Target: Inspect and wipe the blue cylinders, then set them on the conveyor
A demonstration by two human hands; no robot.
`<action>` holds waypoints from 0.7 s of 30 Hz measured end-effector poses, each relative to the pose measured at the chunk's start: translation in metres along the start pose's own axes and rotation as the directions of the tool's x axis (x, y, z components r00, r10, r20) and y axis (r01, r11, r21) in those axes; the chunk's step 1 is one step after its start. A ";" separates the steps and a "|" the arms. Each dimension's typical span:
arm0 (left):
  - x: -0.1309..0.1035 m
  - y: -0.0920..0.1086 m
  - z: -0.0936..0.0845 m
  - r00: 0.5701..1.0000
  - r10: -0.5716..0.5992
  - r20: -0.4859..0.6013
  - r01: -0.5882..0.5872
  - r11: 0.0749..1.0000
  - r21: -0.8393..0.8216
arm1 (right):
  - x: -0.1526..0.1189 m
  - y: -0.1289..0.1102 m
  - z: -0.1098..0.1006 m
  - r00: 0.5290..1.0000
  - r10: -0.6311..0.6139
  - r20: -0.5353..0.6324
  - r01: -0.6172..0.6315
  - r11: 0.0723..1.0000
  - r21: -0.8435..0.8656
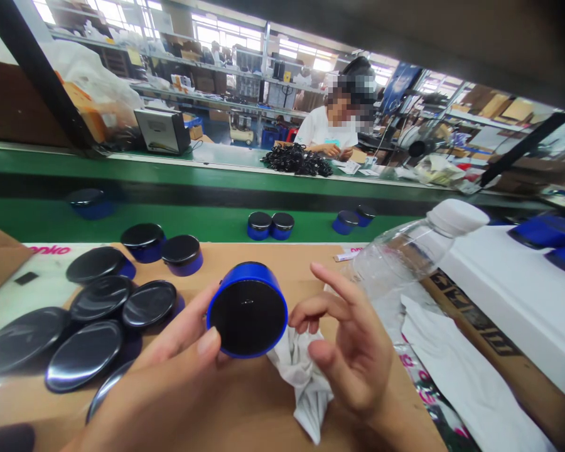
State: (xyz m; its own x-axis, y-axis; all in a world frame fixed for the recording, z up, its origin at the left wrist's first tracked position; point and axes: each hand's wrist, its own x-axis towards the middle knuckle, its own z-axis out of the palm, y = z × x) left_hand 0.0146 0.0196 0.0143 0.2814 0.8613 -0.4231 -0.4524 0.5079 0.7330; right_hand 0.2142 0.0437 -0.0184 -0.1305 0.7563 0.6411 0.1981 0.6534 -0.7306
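Observation:
My left hand (193, 351) grips a round blue-and-black case (247, 311), thumb on its near edge and fingers behind it. The case is tilted so that its flat black face with a small pale mark points at me. Just to its right is my right hand (351, 345), index finger raised, other fingers loosely bent and thumb apart. A crumpled white cloth (306, 376) is behind and below the right fingertips; whether they touch it I cannot tell. Several similar cases with glossy black tops (87, 355) stand close together at the left on the brown cardboard (226, 408).
A clear plastic bottle (405, 251) with a white cap leans at the right, near a white sheet (466, 370) and a white box (522, 282). More cases (258, 226) stand on the green belt (207, 213). Across it, a person (329, 129) works beside black cables (296, 159).

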 end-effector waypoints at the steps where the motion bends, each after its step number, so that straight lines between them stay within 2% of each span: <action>1: 0.000 -0.001 0.001 1.000 0.005 0.003 -0.005 1.000 -0.006 | 0.000 0.000 0.001 0.999 -0.020 0.043 0.021 0.999 -0.036; 4: 0.002 -0.006 0.002 0.999 0.023 0.026 -0.023 1.000 -0.003 | 0.002 0.002 0.004 0.986 -0.044 0.160 0.069 0.986 -0.155; 7: 0.006 -0.016 0.000 0.997 0.020 0.077 -0.026 0.996 0.085 | 0.004 0.005 0.004 0.966 0.021 0.257 0.034 0.978 -0.207; 9: 0.009 -0.025 -0.001 0.992 0.045 0.121 -0.061 0.989 0.136 | 0.004 0.007 0.002 0.955 0.052 0.292 0.011 0.978 -0.210; 14: 0.014 -0.043 -0.001 0.978 0.077 0.191 -0.090 0.994 0.056 | 0.007 0.009 0.000 0.945 0.005 0.326 0.034 0.993 -0.114; 21: 0.009 -0.027 0.001 0.983 0.042 0.180 -0.069 0.987 0.147 | 0.008 0.010 -0.003 0.902 -0.027 0.430 0.063 0.996 -0.069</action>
State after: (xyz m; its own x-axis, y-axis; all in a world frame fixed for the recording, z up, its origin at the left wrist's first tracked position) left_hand 0.0299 0.0141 -0.0087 0.4097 0.8650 -0.2896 -0.3412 0.4397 0.8308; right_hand 0.2178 0.0561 -0.0203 -0.5412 0.6781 0.4972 0.2565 0.6962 -0.6704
